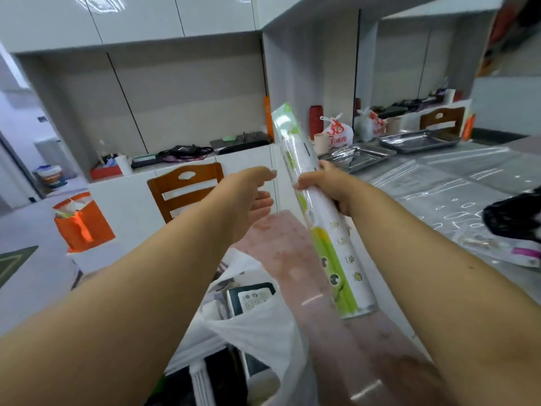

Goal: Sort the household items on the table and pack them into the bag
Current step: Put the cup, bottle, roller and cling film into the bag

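White plastic bag [263,332] gapes at lower centre, already holding a few items; your left hand [248,197] hovers spread and empty above it. Right of that, your right hand [330,183] grips the long green-and-white wrapped roll [322,224] mid-length: judge this the packing step, so tip its lower end into the mouth.

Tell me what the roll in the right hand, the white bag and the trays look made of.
Roll: seemingly paper or film in glossy clear plastic wrap; glare streaks show on it. Bag: thin, semi-translucent white plastic; it crumples softly. Trays: probably stainless steel; grey, shiny, reflective, with raised rims.
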